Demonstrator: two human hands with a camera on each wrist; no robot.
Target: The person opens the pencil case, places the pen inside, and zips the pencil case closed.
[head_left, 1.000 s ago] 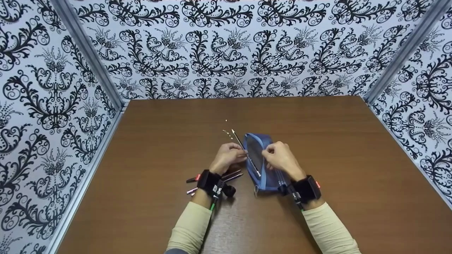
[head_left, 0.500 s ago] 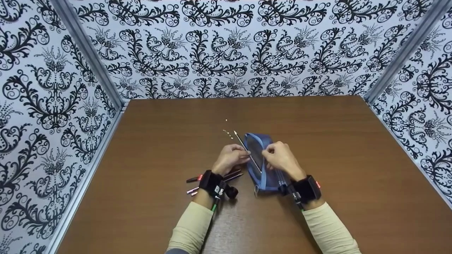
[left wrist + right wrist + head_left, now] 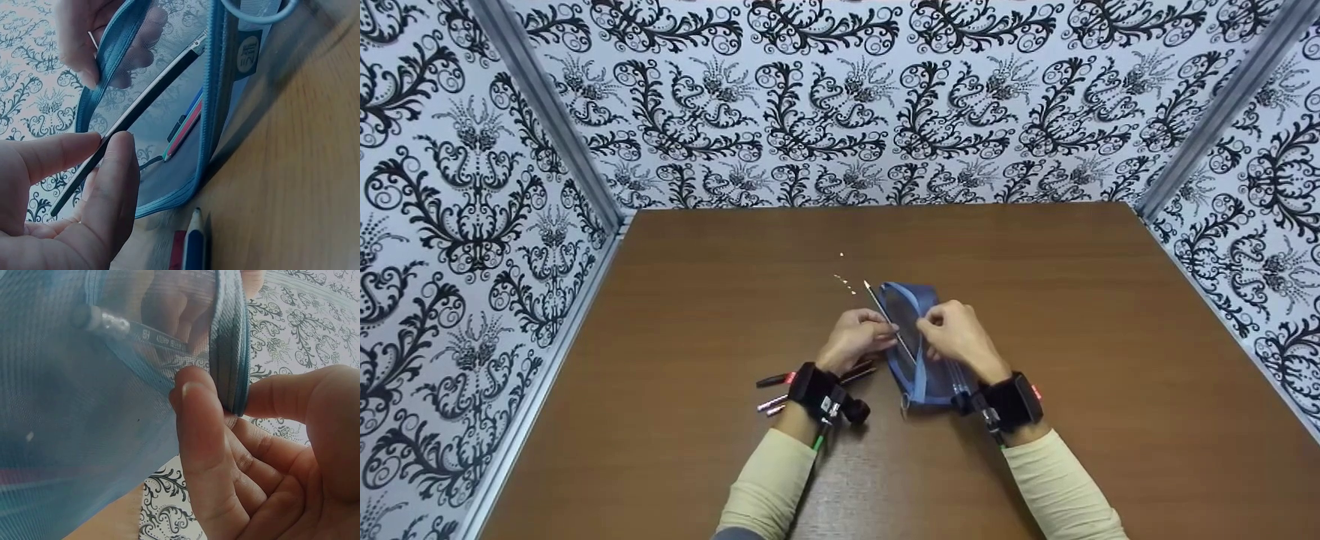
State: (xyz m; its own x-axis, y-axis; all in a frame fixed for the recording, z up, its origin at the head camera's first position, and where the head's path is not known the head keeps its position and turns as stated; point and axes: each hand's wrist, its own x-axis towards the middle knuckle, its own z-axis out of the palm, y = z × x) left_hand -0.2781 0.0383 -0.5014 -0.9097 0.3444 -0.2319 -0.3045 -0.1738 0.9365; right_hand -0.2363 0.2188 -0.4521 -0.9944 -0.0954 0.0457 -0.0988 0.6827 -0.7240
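Observation:
A dark pencil (image 3: 147, 93) is pinched between the thumb and fingers of my left hand (image 3: 855, 336). Its eraser end lies inside the mouth of a blue mesh pencil case (image 3: 931, 382); the sharpened tip points away, up and left in the head view. My right hand (image 3: 960, 335) pinches the case's zippered edge (image 3: 229, 354), holding the mouth open. Through the mesh in the right wrist view, the pencil's white eraser (image 3: 85, 317) shows. Inside the case, the left wrist view shows a few coloured pens or pencils (image 3: 185, 130).
Beside my left wrist lie several pencils (image 3: 772, 405), partly hidden by the hand, and a black marker with a red part (image 3: 771, 381). Small pale shavings (image 3: 846, 283) are scattered on the brown table (image 3: 697, 300) beyond the left hand. Patterned walls (image 3: 840, 112) enclose the table.
My left hand has shifted slightly right, and the pencil has slid further into the case with it. My right hand has stayed in place on the case's edge.

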